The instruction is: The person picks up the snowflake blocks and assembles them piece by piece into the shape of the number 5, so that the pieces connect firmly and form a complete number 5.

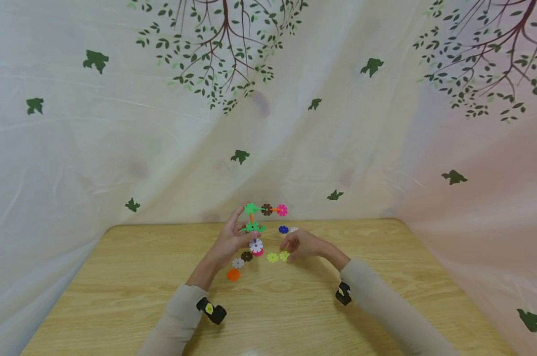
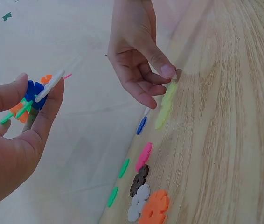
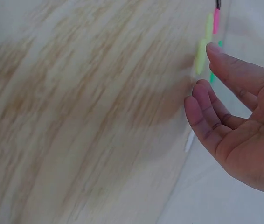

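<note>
My left hand (image 1: 224, 243) pinches a linked build of flower-shaped plastic discs between thumb and fingers. A white disc (image 1: 256, 245) is at its lower end, and a blue disc (image 2: 35, 91) shows beside the thumb. Up top, a green disc (image 1: 250, 208) joins a brown disc (image 1: 267, 209) and a pink disc (image 1: 282, 210) in a row reaching right. My right hand (image 1: 305, 244) hovers low at the table, fingers loosely bent and the thumb apart, nothing between them in the right wrist view. Its fingertips are right beside two yellow discs (image 1: 272, 257).
On the wooden table (image 1: 339, 316) lie a blue disc (image 1: 284, 229), a dark brown disc (image 1: 246, 256), a greyish-white disc (image 1: 238, 263) and an orange disc (image 1: 233, 275). Two green discs (image 2: 123, 168) lie near the far edge. A leaf-printed curtain (image 1: 286, 148) hangs behind.
</note>
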`<action>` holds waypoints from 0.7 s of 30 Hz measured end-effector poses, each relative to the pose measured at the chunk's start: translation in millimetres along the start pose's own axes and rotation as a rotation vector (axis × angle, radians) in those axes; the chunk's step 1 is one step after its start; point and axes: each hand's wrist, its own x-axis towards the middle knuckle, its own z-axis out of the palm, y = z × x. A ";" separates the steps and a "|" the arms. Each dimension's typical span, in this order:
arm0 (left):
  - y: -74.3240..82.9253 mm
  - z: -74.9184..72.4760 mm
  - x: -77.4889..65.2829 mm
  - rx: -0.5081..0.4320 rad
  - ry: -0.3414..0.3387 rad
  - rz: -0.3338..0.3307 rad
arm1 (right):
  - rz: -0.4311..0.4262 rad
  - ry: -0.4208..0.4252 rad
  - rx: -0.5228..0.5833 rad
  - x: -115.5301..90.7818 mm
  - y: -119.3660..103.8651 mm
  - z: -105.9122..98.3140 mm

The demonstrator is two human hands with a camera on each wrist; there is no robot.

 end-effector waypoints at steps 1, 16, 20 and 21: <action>-0.1 0.0 0.0 -0.002 0.000 -0.002 | -0.003 0.004 -0.009 0.9 1.4 0.5; 1.2 -0.2 -0.2 -0.002 0.033 -0.003 | 0.021 0.065 -0.037 8.7 8.7 5.9; 1.9 -0.4 -0.3 -0.001 0.037 -0.002 | 0.040 0.053 0.000 8.0 8.5 4.7; 2.0 -0.6 -0.4 -0.001 0.037 -0.002 | 0.044 0.049 0.010 7.6 8.5 4.4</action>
